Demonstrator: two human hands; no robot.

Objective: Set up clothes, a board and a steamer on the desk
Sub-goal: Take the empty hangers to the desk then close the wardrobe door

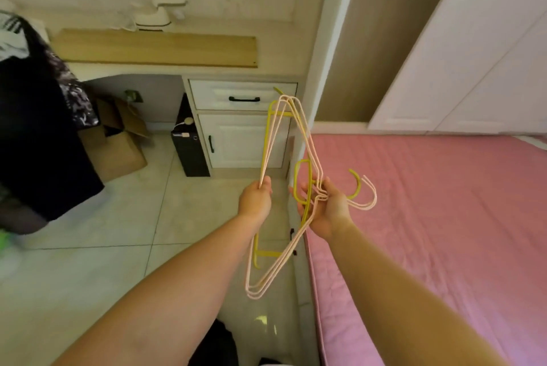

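Observation:
I hold a bunch of clothes hangers [307,140], pink wire ones and a yellow one, upright in front of me over the floor. My left hand [256,198] pinches their long bottom bars. My right hand [327,208] grips the necks just below the hooks, which curl to the right over the bed. On the cream desk [88,69] ahead lies a long wooden board [154,47]. A white steamer [159,14] stands behind it against the wall. Dark patterned clothes [35,117] hang in a heap at the left, over the desk's end.
A pink mattress [429,217] fills the right side. White drawer and cupboard [241,128] sit under the desk, with a black box [189,146] and a cardboard box [115,146] beside them. White wardrobe doors [473,63] stand at the far right. Tiled floor lies below.

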